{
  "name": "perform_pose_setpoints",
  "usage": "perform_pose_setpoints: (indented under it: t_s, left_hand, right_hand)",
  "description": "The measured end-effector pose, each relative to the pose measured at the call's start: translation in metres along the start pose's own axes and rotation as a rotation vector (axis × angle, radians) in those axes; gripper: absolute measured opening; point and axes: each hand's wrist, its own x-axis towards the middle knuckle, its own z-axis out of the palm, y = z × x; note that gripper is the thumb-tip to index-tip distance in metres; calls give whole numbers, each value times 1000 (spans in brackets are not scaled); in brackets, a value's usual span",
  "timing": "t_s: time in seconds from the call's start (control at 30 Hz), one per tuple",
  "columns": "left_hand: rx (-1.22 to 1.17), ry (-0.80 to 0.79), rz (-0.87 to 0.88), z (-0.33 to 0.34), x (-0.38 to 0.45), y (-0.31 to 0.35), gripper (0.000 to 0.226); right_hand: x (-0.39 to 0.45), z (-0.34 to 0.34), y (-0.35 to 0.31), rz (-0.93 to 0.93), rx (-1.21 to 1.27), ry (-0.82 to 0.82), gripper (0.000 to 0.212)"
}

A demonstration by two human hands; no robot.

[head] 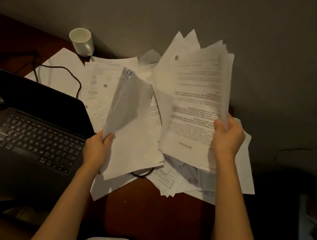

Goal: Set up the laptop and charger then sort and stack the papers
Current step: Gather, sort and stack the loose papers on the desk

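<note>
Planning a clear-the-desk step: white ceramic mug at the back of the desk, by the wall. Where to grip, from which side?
Probably the handle of the white ceramic mug: it sticks out low on the near right side, facing the loose printed papers. Come from the front right, over those sheets. The mug stands upright, mouth open, with the wall close behind, so a rear approach looks blocked.

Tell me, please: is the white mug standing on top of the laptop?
No. The white mug stands on the desk by the wall, well behind the open laptop.
</note>
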Motion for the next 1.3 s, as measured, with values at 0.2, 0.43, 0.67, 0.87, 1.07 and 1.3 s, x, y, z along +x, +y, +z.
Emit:
perform_pose_setpoints:
  t_s: [0.2,0.43,0.67,0.87,1.07,1.3]
  left_hand:
    - [-137,-40,-131,7,-6,-9,35]
    - [-190,-131,-265,5,-12,-27,52]
    - [-307,-166,-460,17,-23,-42,56]
    - [-387,-41,-523,26,-28,-51,48]
    - [-533,-93,-541,32,-28,-59,41]
    - [-492,-126,-509,29,-23,-58,40]
  right_hand:
    - [-6,-4,-14,184,393,-160,26]
    - [-36,21,43,380,331,-410,40]
    - [-62,30,81,382,-115,-605,28]
    - [-58,33,88,425,-161,-794,33]
    - [-45,39,86,228,-537,-506,35]
    - [-33,54,72,58,-524,-141,28]
